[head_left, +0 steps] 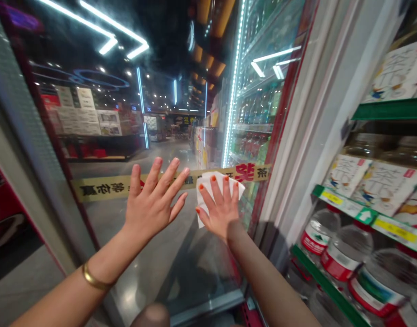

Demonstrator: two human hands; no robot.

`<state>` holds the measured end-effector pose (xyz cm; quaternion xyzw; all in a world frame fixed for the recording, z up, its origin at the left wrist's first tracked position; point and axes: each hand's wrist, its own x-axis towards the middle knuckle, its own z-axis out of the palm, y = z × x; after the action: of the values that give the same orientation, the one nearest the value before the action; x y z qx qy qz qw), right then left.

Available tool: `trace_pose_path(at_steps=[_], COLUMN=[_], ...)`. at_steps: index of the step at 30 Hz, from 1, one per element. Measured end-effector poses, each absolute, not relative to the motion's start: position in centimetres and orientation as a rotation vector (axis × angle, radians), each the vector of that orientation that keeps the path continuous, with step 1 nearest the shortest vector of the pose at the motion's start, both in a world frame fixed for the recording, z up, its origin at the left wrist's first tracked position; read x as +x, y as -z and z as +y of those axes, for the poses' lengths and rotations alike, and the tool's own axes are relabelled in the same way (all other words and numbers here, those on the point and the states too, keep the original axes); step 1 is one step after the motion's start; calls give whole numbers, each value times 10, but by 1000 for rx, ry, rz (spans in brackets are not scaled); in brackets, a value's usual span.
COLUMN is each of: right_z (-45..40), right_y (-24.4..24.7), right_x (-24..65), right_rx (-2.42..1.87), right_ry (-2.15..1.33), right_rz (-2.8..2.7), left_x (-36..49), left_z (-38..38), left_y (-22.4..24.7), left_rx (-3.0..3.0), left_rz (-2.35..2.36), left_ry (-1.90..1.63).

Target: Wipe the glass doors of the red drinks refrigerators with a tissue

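Note:
Against a glass door [143, 254], my right hand [222, 209] holds a white tissue [204, 176], pressing it flat under spread fingers. The tissue overlaps a yellow sticker strip [104, 187] with printed characters that runs across the pane. To the left, my left hand [154, 200] is open, its fingers stretched out in front of the same strip and nothing in it. Whether its palm touches the glass I cannot tell. A gold bangle [92, 278] circles the left wrist.
Right of the door frame [303, 136], green-edged shelves [340, 286] hold large clear bottles [347, 250] with red labels, and jars with white labels [381, 186] above. Through the glass, stacked boxes [82, 116] stand on the left, and a lit glass-fronted shelf [256, 122] stands on the right.

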<state>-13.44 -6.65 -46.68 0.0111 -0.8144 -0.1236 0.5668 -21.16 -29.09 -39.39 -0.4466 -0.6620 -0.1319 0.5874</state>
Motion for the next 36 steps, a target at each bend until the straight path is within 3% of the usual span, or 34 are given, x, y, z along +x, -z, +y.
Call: trace_pose_path(at_steps=[3,8,11,15,18,21,24,28,30,36], right_z=[-42,-26,-62,-69,-33,-30,-76,-112,-95,-74], right_y=[492,435,430,484,487,448,431,474,488,413], right_x=[-120,-125,-137,-128,-118,-127,-146,-152,-144,-143], right_rx=[-62,-434,-266,74,-215,-430,-274,118,72,-351], right_ry=[287,113,204,343,160,5,109,392,375,123], right_rz=[-1851,-1746,-1892,-1912,-1761,-1639,-1727,-1812,-1784,-1674], left_x=[-211,-207,-207,-211,-219,-226,-229,-232,-233,-236], left_z=[-290,-282,-287,-314,-333,-338,-335,-333,-332,-331], left_y=[399,409,412,422,434,440,442,441,442,442], left_rx=[-1017,-992,-1003,-992,-900,-844,-840,-846,-843,-837], left_rz=[-1533,-1567,-1536,-1523,-1515,-1489,-1481,-1464,-1454,-1450], left_ry=[241,212,249,333,333,299,289,285,281,286])
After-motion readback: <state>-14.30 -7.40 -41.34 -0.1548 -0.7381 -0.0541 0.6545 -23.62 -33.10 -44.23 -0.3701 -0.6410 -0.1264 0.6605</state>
